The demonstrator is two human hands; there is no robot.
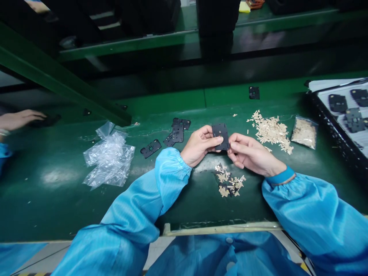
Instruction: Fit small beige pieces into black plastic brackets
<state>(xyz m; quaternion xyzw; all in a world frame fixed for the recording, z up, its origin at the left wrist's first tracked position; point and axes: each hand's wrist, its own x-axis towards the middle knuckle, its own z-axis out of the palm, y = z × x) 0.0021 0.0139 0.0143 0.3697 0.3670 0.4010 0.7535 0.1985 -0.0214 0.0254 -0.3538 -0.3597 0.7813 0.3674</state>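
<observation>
Black cut-out plate [220,136] is pinched between my left hand [198,146] and right hand [253,153], above the green counter [48,207]; beige strips [228,183] lie just below (a bigger heap [270,132] sits rightward); loose plates [175,132] lie leftward.

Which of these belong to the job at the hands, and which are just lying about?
Job:
black plate, pinched between left hand and right hand
tan strips, in two piles
bag of tan strips
black plates left of the hands
tray of black plates

Lying about:
crumpled clear plastic
co-worker's hand
yellow pad
</observation>
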